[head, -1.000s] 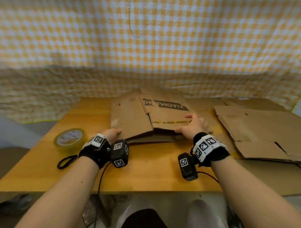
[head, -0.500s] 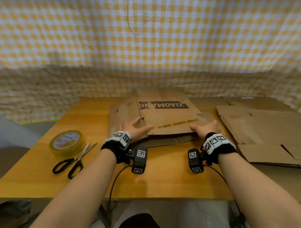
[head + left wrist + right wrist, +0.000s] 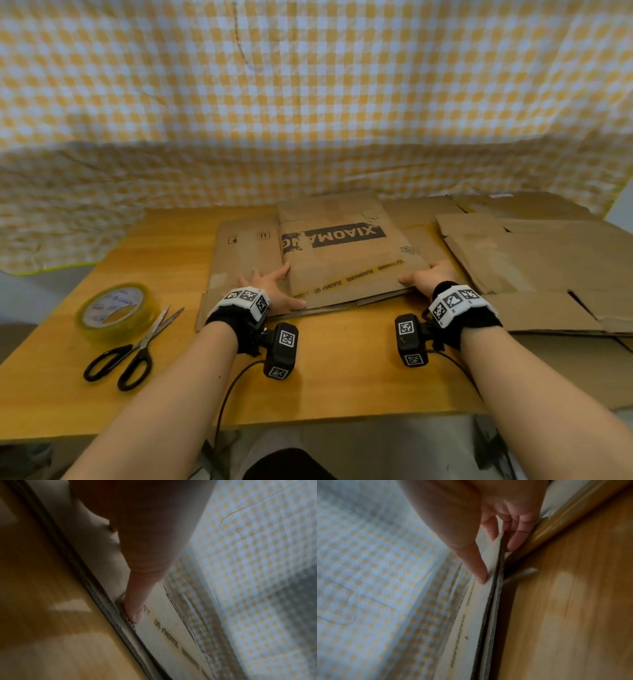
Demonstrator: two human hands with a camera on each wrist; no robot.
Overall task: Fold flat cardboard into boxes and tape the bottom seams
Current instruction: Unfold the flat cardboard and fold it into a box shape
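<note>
Both hands have slid outward along the near edge of the flattened brown cardboard box printed "XIAOMANG" (image 3: 346,260) since the earlier frames, and now sit at its two near corners. That box lies flat on the yellow wooden table (image 3: 342,377), near the middle toward the back edge, on top of another flat brown cardboard sheet (image 3: 239,260) that sticks out to its left.

The left hand (image 3: 274,291) rests at the near left corner, fingers spread on the cardboard and thumb laid along the printed box's front edge; the left wrist view shows the thumb (image 3: 135,609) pressing on the top layer right at the corrugated edge. The right hand (image 3: 428,279) holds the near right corner: in the right wrist view the thumb (image 3: 476,566) lies on the top face while the fingers (image 3: 518,538) reach under the layers, pinching the edge, which is slightly lifted off the table there.

Near the left edge of the table stands a roll of clear yellowish packing tape (image 3: 114,310), and just beside it, toward the front edge, lie black-handled scissors (image 3: 137,346), closed. More flattened brown cardboard sheets (image 3: 534,267) are stacked at the right end of the table. A yellow-and-white checked cloth (image 3: 308,102) hangs behind the table.
</note>
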